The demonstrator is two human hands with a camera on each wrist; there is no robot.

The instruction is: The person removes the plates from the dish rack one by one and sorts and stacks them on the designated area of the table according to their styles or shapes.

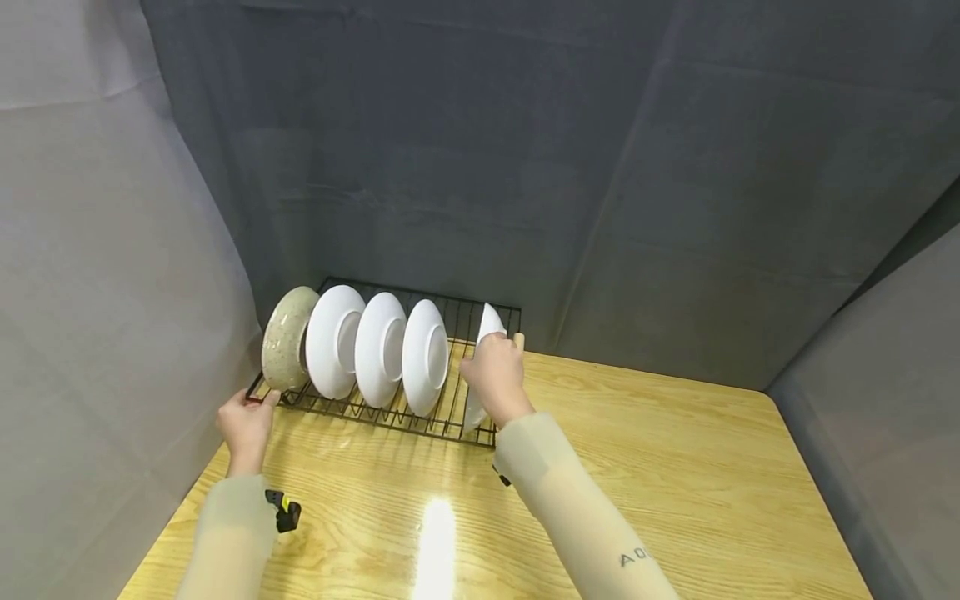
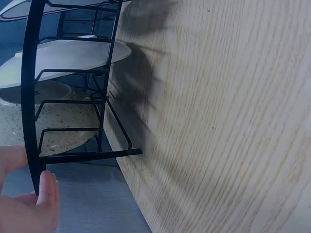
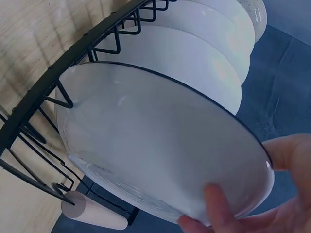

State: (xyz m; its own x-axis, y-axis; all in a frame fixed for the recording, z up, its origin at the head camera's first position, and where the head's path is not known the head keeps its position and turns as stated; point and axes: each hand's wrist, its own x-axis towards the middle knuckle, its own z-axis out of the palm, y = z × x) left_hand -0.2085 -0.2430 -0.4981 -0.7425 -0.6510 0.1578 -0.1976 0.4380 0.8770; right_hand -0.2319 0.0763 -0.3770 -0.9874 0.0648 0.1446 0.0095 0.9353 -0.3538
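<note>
While the right hand (image 1: 497, 375) grips the white dish (image 3: 160, 131) by its upper rim, the left hand (image 1: 247, 423) pinches the near left corner of the rack (image 2: 29, 97). Neither set of fingers is free: right grasping dish, left grasping rack wire.

Dish position: directly under the right fingers, at the rack's right end. It's on edge, its broad plane running away from the person, across the rack's long axis. The right wrist view has one digit round behind the rim and fingertips on the near face; the dish's lower part sits among the wires, below and ahead of those fingers. Can't tell if the bottom edge is fully seated in a slot.

Key relation, my read: dish edge vs. slot beneath it, lined up front to back. Right hand is nearer by far; left is at the opposite end.

Left of the right fingers, past a gap: three white plates (image 1: 371, 350), upright, roughly parallel to the dish. Just beyond the left fingers: the speckled bowl (image 1: 283, 346), also on edge. Wooden surface (image 1: 675, 467) lies open to view right of the right fingers.
</note>
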